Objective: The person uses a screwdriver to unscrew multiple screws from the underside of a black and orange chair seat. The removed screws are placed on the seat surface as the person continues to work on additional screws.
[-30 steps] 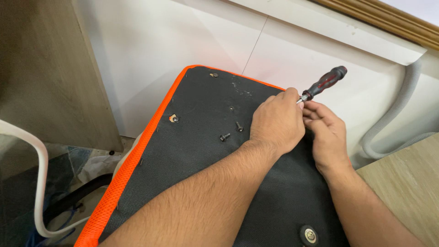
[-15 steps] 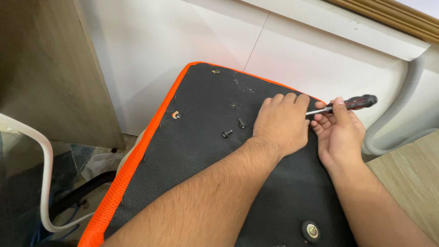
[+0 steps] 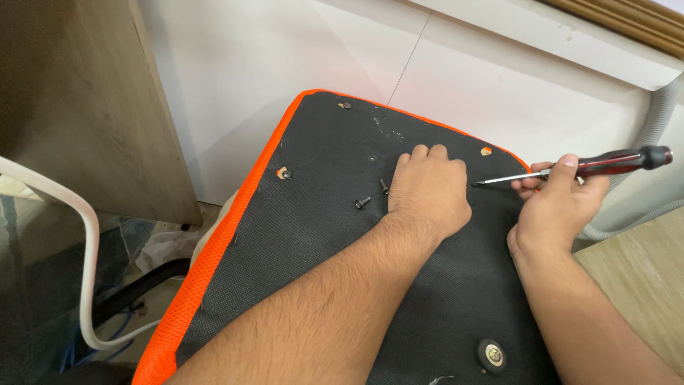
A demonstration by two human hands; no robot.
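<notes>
Left hand (image 3: 427,189) rests curled, gripping nothing, on the black seat underside (image 3: 342,235). At its three o'clock, right hand (image 3: 559,203) fingers grip a screwdriver (image 3: 570,170).

A single head-worn camera looks steeply down and forward at the seat (image 3: 335,235), a black panel edged in orange that fills the middle of the frame at close range, within arm's reach. Both forearms enter from the bottom edge, toward the seat. Beyond the seat the view faces a white wall (image 3: 285,64); left of the seat stands a wooden panel (image 3: 71,107), and right of it a strip of wood floor (image 3: 641,271). No second view shares the scene.
</notes>
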